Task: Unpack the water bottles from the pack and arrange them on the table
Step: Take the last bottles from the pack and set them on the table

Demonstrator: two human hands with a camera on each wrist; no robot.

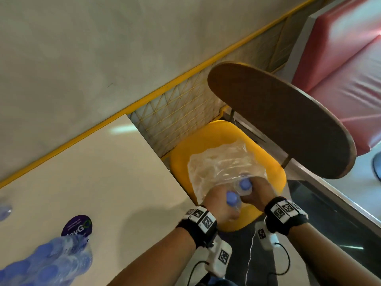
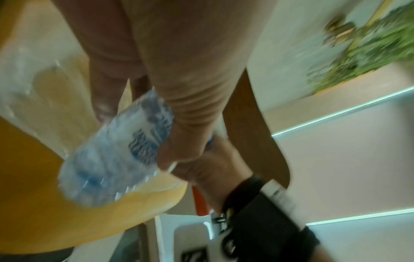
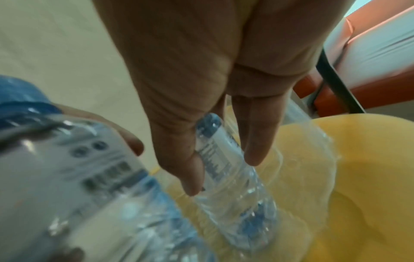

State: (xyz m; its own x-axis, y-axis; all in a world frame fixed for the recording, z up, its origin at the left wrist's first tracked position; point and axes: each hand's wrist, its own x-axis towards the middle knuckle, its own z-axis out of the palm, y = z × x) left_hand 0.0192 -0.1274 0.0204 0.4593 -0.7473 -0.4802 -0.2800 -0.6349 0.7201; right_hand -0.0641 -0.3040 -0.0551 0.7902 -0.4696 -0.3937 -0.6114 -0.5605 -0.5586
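Observation:
The torn clear plastic pack (image 1: 222, 162) lies on a yellow chair seat (image 1: 185, 159) beside the white table (image 1: 99, 174). Over the pack's near edge, my left hand (image 1: 218, 205) grips a blue-capped water bottle (image 1: 232, 198) round its upper body. Close beside it, my right hand (image 1: 257, 195) grips a second bottle (image 1: 245, 185). The left wrist view shows the left hand (image 2: 190, 115) curled round its labelled bottle (image 2: 116, 150). In the right wrist view the right hand (image 3: 212, 88) holds its bottle (image 3: 224, 168) inside the wrap, with the other bottle (image 3: 89, 177) close on the left.
Several blue-capped bottles (image 1: 45, 263) stand grouped on the table's near left, beside a purple round sticker (image 1: 77, 225). A brown chair back (image 1: 278, 120) rises right of the seat, with a red bench (image 1: 340, 58) behind it. A yellow rail (image 1: 144, 100) borders the table's far edge.

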